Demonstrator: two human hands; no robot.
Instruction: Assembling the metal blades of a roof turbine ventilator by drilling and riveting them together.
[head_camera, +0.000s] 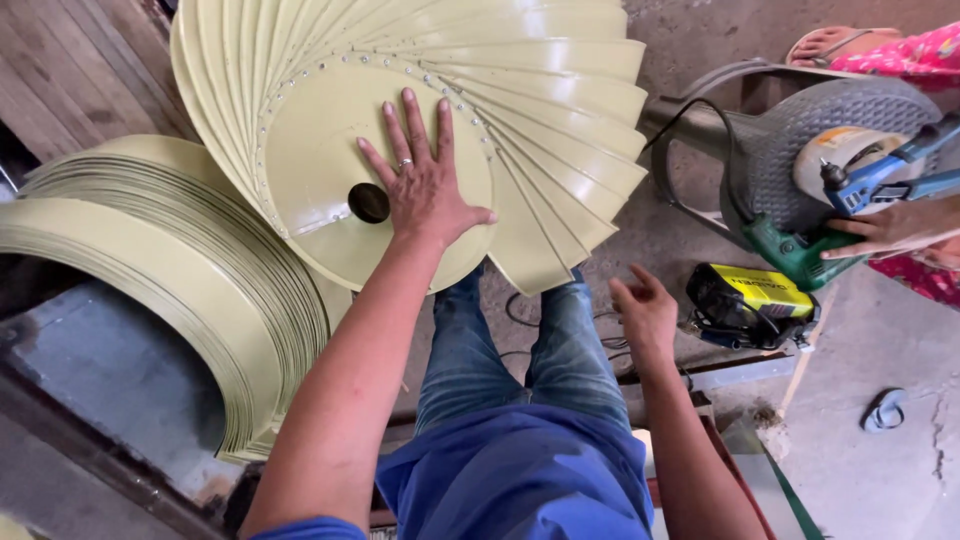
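The left hand (425, 185) lies flat with fingers spread on the pale yellow-green round disc (320, 150) of a vaned metal turbine ventilator head (540, 120), palm pressing on the disc just right of its dark centre hole (369, 203); it grips nothing, only rests open on the surface, and a ring shows on one finger. The curved vanes fan out from the disc's riveted rim toward the upper right, and the whole piece sits tilted above the person's knees in blue jeans (530, 350). The right hand (645, 310) hangs loosely in the air below the vanes' lower edge, fingers half curled and holding nothing, close to a yellow and black power tool (750, 295) on the concrete floor (880, 470). To the left a stack of curved strips (170, 260) in the same pale colour lies nested on a bench. At the right edge another person's hand (880, 225) rests by a blue drill (880, 175) set against a grey round part (800, 130), with a green tool (795, 255) beneath it, and a blue sandal (885, 408) lies farther down on the floor
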